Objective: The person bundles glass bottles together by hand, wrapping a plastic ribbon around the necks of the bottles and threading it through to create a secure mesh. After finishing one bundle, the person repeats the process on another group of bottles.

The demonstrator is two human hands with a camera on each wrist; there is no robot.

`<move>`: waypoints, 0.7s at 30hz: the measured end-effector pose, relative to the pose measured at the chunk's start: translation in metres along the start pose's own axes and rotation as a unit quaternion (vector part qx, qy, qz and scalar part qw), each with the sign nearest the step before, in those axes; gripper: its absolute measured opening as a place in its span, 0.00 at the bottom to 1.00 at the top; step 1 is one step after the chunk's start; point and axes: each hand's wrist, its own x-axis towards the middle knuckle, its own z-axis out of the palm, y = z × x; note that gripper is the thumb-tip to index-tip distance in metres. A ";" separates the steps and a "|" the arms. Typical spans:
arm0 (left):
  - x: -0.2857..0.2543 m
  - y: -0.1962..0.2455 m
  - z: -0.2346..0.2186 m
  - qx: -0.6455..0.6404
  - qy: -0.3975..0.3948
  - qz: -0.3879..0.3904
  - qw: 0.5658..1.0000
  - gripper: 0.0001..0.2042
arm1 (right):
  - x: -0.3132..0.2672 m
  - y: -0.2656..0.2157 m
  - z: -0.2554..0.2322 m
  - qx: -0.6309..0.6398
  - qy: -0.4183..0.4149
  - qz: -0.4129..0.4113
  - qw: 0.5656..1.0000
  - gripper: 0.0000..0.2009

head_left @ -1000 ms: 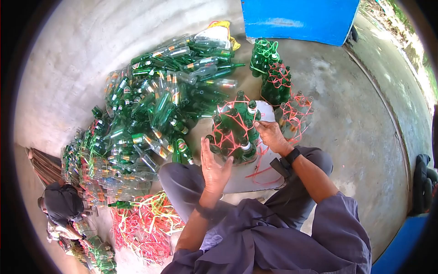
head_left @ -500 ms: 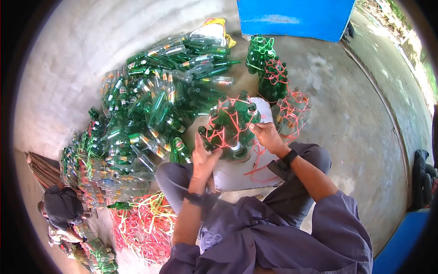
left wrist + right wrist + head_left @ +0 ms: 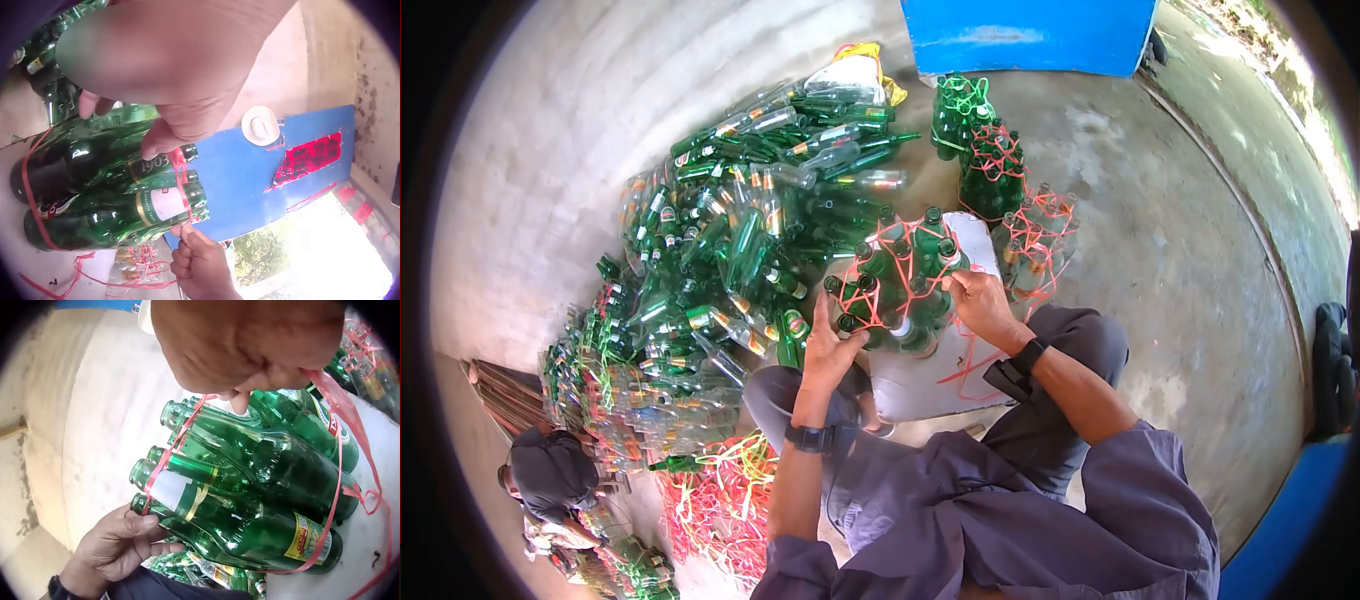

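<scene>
Several upright green glass bottles (image 3: pixel 928 240) stand bundled on a white board (image 3: pixel 925 385), pink plastic strap (image 3: pixel 167 458) woven round their necks. A lower loop of the strap circles their bases. At the bundle's near left, my left hand (image 3: pixel 828 358) grips a bottle by its neck and shoulder, thumb on one side, fingers on the other. My right hand (image 3: pixel 985 308) pinches the strap at the right side of the necks, fingers curled. Loose strap trails from it across the board. In the left wrist view, a blurred patch covers part of the left hand.
A large heap of loose bottles (image 3: pixel 745 235) lies to the left. Strapped bundles (image 3: pixel 990 170) stand beyond the board, with clear bottles (image 3: pixel 1037 240) at its right. Tangled red and yellow straps (image 3: pixel 715 510) lie at lower left, near another person (image 3: pixel 552 470). A blue panel (image 3: pixel 1030 35) stands behind.
My left hand has moved in from beside the bundle, fingers spread, to take hold of a near-left bottle. The right hand stays at the right-side necks with the strap.
</scene>
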 end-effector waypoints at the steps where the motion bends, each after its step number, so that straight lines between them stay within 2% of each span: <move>1: -0.002 -0.001 -0.004 0.018 0.000 -0.023 1.000 0.47 | 0.000 0.002 0.001 0.002 0.002 0.001 1.000 0.05; 2: -0.005 -0.002 -0.007 0.021 -0.002 -0.022 1.000 0.47 | 0.001 0.004 0.003 -0.015 0.008 0.006 1.000 0.06; 4: -0.013 0.011 -0.013 0.120 0.079 0.044 0.989 0.38 | 0.003 0.007 0.005 -0.030 0.016 0.013 0.999 0.07; 5: -0.014 0.021 -0.015 0.122 0.077 0.045 0.989 0.38 | 0.005 0.007 0.006 -0.015 0.016 0.016 1.000 0.07; 6: -0.017 0.036 -0.016 0.245 0.125 0.148 0.950 0.32 | 0.006 0.007 0.007 -0.001 0.016 0.020 1.000 0.07; 7: -0.021 0.055 -0.017 0.361 0.171 0.246 0.883 0.26 | 0.006 0.007 0.008 0.000 0.017 0.021 1.000 0.07; 8: -0.023 0.086 -0.008 0.342 0.178 0.273 0.881 0.18 | 0.006 0.007 0.009 -0.022 0.005 0.054 0.998 0.08; 9: -0.018 0.092 -0.001 0.343 0.177 0.273 0.881 0.18 | 0.007 0.006 0.011 -0.043 -0.007 0.088 0.995 0.09; 11: -0.007 0.100 0.010 0.258 0.063 0.331 0.906 0.18 | 0.007 0.003 0.013 -0.067 -0.008 0.102 0.992 0.11; 13: 0.015 0.100 0.027 0.240 0.034 0.358 0.902 0.17 | 0.008 0.002 0.014 -0.090 -0.007 0.117 0.989 0.13; 15: 0.034 0.102 0.041 0.250 -0.030 0.325 0.911 0.16 | 0.011 -0.001 0.014 -0.076 -0.028 0.178 0.981 0.18; 16: 0.045 0.097 0.047 0.268 -0.076 0.315 0.907 0.20 | 0.012 -0.003 0.012 -0.075 -0.024 0.180 0.981 0.18; 18: 0.052 0.093 0.058 0.287 -0.109 0.297 0.904 0.23 | 0.014 -0.007 0.008 -0.058 -0.065 0.252 0.964 0.21; 20: 0.058 0.094 0.063 0.348 -0.168 0.268 0.883 0.31 | 0.015 -0.007 0.010 -0.063 -0.057 0.257 0.963 0.22; 21: 0.060 0.094 0.064 0.348 -0.170 0.268 0.882 0.31 | 0.016 -0.007 0.012 -0.069 -0.055 0.260 0.962 0.22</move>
